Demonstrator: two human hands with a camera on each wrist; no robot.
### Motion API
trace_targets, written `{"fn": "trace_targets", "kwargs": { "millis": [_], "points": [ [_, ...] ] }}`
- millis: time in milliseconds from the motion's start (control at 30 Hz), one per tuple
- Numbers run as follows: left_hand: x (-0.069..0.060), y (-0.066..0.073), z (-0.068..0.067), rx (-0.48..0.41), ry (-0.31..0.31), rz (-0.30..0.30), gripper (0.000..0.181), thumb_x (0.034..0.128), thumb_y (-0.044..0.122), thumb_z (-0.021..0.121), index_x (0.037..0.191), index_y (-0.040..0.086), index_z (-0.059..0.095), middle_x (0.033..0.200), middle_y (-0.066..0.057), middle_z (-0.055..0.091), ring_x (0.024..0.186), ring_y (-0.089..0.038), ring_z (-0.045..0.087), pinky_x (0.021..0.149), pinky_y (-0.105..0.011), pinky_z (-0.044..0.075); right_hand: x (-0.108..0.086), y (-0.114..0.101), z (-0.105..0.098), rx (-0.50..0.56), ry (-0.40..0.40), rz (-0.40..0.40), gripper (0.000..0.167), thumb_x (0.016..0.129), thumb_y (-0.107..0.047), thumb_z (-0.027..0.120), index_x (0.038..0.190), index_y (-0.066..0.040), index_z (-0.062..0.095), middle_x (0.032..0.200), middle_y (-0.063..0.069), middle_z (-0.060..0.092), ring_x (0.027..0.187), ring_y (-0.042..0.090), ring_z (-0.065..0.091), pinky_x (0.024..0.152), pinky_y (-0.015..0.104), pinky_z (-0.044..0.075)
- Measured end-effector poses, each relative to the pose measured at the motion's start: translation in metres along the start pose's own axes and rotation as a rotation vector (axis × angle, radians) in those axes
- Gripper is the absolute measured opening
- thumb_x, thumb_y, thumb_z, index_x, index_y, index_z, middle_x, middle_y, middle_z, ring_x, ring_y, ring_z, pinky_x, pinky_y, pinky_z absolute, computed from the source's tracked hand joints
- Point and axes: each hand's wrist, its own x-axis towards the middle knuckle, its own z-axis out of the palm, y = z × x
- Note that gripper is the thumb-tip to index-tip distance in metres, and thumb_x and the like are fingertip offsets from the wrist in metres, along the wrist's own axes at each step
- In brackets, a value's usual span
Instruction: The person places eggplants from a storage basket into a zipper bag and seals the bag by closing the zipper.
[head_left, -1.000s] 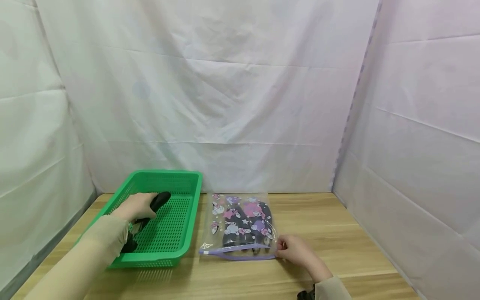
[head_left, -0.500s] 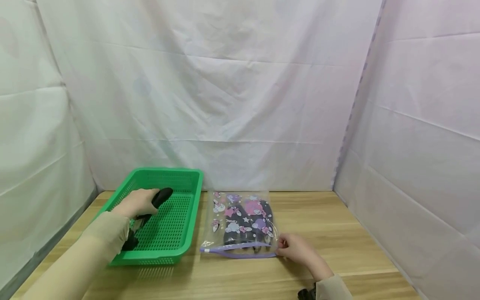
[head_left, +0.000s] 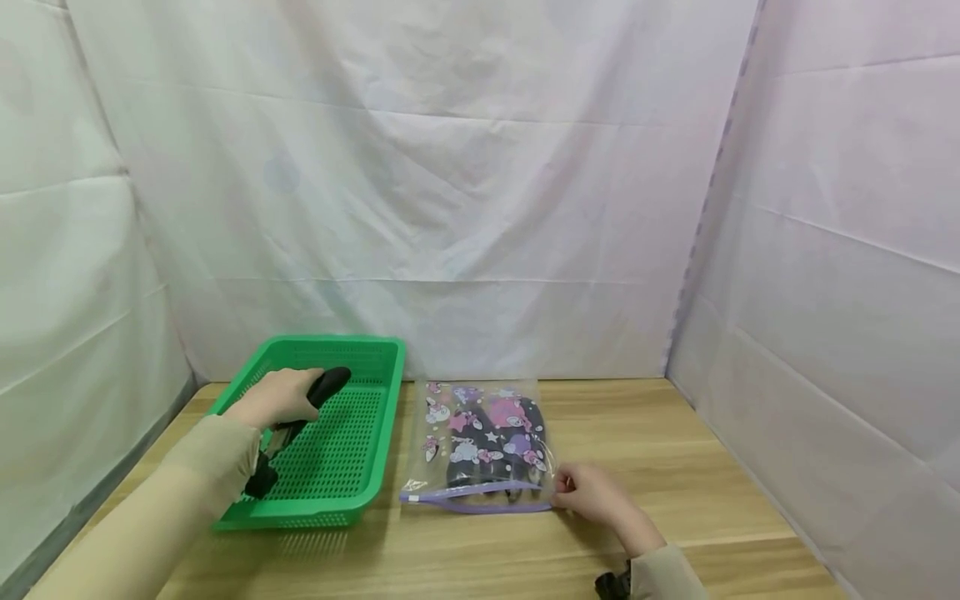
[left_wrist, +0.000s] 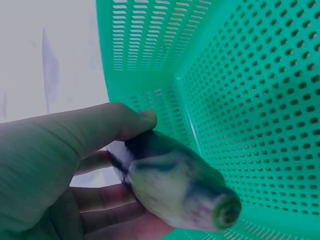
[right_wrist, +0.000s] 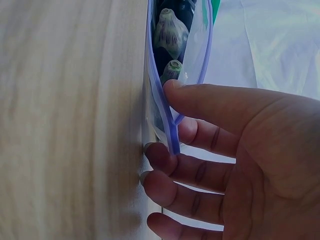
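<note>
My left hand (head_left: 279, 398) grips a dark eggplant (left_wrist: 175, 185) between thumb and fingers, over the green basket (head_left: 392, 417). Its pale, streaked stem end points away from the palm in the left wrist view. Right of the basket, a clear zip bag (head_left: 423, 467) with cartoon prints and a purple zip lies flat, its mouth parted toward me. Dark eggplants (right_wrist: 171, 34) show inside it, stem ends at the opening. At the bag's right front corner, my right hand (head_left: 596, 500) pinches the purple zip edge (right_wrist: 172, 135) between thumb and fingers.
The basket's perforated floor (head_left: 348, 454) shows beneath the left hand. Wooden tabletop (head_left: 660, 450) extends right of the bag and in front of it. White cloth walls (head_left: 465, 208) stand behind and at both sides.
My left hand has risen slightly and shifted a little right with the eggplant in its grip. The right hand stays at the bag's corner.
</note>
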Motion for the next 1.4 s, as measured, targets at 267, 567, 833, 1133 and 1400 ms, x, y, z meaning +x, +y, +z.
{"fn": "trace_targets", "kwargs": {
  "millis": [267, 567, 833, 1133, 1400],
  "points": [
    [-0.006, 0.015, -0.005, 0.036, 0.026, 0.033, 0.075, 0.0823, 0.013, 0.072, 0.144, -0.01, 0.035, 0.122, -0.034, 0.054, 0.06, -0.02, 0.055, 0.046, -0.034, 0.041, 0.005, 0.0, -0.001, -0.028, 0.015, -0.037, 0.021, 0.079, -0.017, 0.074, 0.073, -0.016, 0.054, 0.064, -0.007, 0.054, 0.054, 0.01, 0.049, 0.051, 0.028, 0.042],
    [-0.006, 0.025, -0.005, 0.095, 0.059, 0.087, 0.075, 0.0807, 0.014, 0.074, 0.143, -0.009, 0.038, 0.116, -0.028, 0.06, 0.076, -0.026, 0.06, 0.056, -0.036, 0.044, 0.001, 0.004, 0.0, 0.007, 0.016, -0.039, 0.021, 0.079, -0.016, 0.074, 0.073, -0.014, 0.054, 0.064, -0.006, 0.053, 0.055, 0.011, 0.05, 0.05, 0.027, 0.042],
    [-0.015, 0.033, -0.007, 0.131, 0.07, 0.095, 0.074, 0.0807, 0.014, 0.074, 0.143, -0.008, 0.039, 0.112, -0.025, 0.062, 0.078, -0.026, 0.06, 0.059, -0.037, 0.044, 0.002, 0.004, 0.0, -0.006, 0.015, -0.049, 0.023, 0.079, -0.017, 0.074, 0.071, -0.014, 0.053, 0.063, -0.006, 0.053, 0.053, 0.01, 0.049, 0.049, 0.027, 0.042],
    [-0.023, 0.048, -0.006, 0.151, 0.076, 0.118, 0.072, 0.0804, 0.012, 0.074, 0.142, -0.006, 0.041, 0.104, -0.018, 0.065, 0.071, -0.02, 0.059, 0.058, -0.036, 0.046, 0.001, 0.004, 0.002, -0.026, 0.027, -0.052, 0.024, 0.079, -0.018, 0.075, 0.071, -0.016, 0.053, 0.062, -0.008, 0.052, 0.054, 0.01, 0.048, 0.05, 0.027, 0.041],
    [-0.025, 0.061, -0.002, 0.169, 0.074, 0.132, 0.073, 0.0796, 0.012, 0.075, 0.143, -0.003, 0.042, 0.09, -0.008, 0.065, 0.063, -0.015, 0.053, 0.055, -0.033, 0.043, 0.001, 0.005, 0.003, -0.032, 0.033, -0.039, 0.025, 0.079, -0.021, 0.076, 0.071, -0.016, 0.052, 0.062, -0.007, 0.052, 0.054, 0.011, 0.048, 0.05, 0.028, 0.04]
  ]
}}
